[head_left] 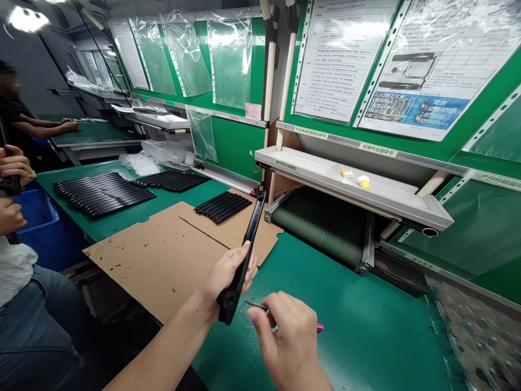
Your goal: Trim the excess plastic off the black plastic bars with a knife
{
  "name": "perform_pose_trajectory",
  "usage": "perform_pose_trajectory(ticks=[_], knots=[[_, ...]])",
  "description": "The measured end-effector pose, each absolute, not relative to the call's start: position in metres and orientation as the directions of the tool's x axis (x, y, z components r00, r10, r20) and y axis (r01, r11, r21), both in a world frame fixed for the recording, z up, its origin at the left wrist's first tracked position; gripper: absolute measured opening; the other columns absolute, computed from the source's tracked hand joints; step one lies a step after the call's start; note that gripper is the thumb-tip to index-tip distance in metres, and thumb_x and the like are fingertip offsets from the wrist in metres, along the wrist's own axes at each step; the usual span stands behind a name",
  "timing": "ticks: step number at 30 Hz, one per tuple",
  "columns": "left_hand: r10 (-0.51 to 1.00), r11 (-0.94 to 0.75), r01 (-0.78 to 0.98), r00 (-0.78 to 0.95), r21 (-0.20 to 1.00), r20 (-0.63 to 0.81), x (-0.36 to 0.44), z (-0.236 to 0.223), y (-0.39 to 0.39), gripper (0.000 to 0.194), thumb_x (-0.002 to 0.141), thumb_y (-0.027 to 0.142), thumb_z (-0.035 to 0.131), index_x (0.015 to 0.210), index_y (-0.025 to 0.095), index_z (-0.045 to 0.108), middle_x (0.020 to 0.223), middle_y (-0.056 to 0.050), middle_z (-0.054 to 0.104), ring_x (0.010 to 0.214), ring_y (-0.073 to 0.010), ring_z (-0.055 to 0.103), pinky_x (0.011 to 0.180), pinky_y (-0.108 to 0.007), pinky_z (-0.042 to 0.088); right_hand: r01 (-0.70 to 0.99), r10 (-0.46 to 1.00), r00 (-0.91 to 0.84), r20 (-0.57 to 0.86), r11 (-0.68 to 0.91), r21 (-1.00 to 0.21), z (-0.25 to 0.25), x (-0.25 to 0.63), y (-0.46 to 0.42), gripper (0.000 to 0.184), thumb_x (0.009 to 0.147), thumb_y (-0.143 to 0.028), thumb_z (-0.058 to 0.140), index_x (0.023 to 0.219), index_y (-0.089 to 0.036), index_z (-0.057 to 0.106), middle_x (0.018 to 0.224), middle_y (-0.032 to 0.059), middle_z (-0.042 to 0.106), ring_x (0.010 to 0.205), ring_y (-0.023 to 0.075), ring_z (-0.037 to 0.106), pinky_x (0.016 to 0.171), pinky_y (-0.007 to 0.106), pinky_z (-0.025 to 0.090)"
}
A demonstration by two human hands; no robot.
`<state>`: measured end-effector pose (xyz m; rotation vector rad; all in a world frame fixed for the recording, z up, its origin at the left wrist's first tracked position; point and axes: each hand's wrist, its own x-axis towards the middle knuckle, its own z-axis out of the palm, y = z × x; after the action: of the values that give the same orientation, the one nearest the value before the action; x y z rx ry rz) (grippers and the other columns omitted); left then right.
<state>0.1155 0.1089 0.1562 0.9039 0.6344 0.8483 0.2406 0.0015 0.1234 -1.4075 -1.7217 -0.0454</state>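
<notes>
My left hand [226, 277] grips a long black plastic part [248, 239] near its lower end, holding it tilted up and away over the green mat [358, 326]. My right hand [287, 336] is closed in a pinch on a thin metal tool [256, 307] with a pink end [319, 327], its tip pointing at the rounded lower end of the black part. A small batch of similar black parts [223, 206] lies on brown cardboard [163, 255] just beyond my left hand.
Rows of black parts [101, 193] lie on the green table at left. A conveyor belt [321, 228] runs under a metal shelf [350, 187] with small yellow-white caps [362, 182]. A seated person's hands [14, 168] are at far left beside a blue bin [38, 217].
</notes>
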Motion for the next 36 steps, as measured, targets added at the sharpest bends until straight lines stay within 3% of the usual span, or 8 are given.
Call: perform_pose_trajectory(ticks=[3,5,15,29,36], knots=[[0.905,0.23,-0.397,0.423,0.889,-0.045,0.116,0.16,0.107,0.052,0.089,0.057,0.058,0.06,0.016,0.045,0.049,0.004,0.039,0.039,-0.0054,0.029,0.036,-0.017,0.026,0.877,0.783,0.069,0.618,0.247,-0.411,0.12,0.232,0.004,0.062,0.09,-0.076,0.042,0.063,-0.021,0.034,0.055,-0.0034,0.038,0.049,0.0117,0.031,0.051,0.03,0.016],[0.924,0.171,-0.411,0.383,0.895,-0.001,0.115,0.162,0.104,0.052,0.089,0.057,0.058,0.06,0.016,0.045,0.05,0.004,0.04,0.04,-0.0054,0.032,0.037,-0.017,0.028,0.892,0.784,0.074,0.616,0.224,-0.393,0.121,0.229,0.006,0.066,0.087,-0.081,0.037,0.062,-0.02,0.031,0.054,-0.0038,0.034,0.047,0.0111,0.028,0.051,0.03,0.013],[0.954,-0.012,-0.439,0.265,0.898,0.142,0.114,0.163,0.097,0.049,0.092,0.052,0.056,0.059,0.017,0.047,0.053,0.002,0.04,0.045,-0.0088,0.035,0.039,-0.021,0.029,0.917,0.78,0.057,0.623,0.206,-0.342,0.118,0.232,0.006,0.065,0.089,-0.079,0.038,0.062,-0.02,0.032,0.053,-0.0036,0.036,0.047,0.0118,0.028,0.052,0.03,0.012],[0.957,-0.007,-0.467,0.253,0.884,0.141,0.118,0.166,0.095,0.049,0.09,0.051,0.06,0.058,0.017,0.048,0.054,0.002,0.038,0.045,-0.0089,0.033,0.039,-0.02,0.03,0.933,0.749,0.05,0.661,0.201,-0.298,0.116,0.232,0.007,0.062,0.093,-0.074,0.036,0.061,-0.021,0.039,0.055,-0.0014,0.043,0.049,0.0146,0.037,0.054,0.032,0.014],[0.95,-0.022,-0.458,0.268,0.889,0.162,0.117,0.16,0.099,0.047,0.096,0.047,0.051,0.06,0.017,0.049,0.054,0.001,0.039,0.046,-0.0099,0.033,0.04,-0.022,0.029,0.914,0.746,0.071,0.662,0.217,-0.342,0.114,0.231,0.008,0.065,0.095,-0.073,0.031,0.058,-0.02,0.038,0.05,-0.0016,0.043,0.045,0.0129,0.037,0.053,0.032,0.013]])
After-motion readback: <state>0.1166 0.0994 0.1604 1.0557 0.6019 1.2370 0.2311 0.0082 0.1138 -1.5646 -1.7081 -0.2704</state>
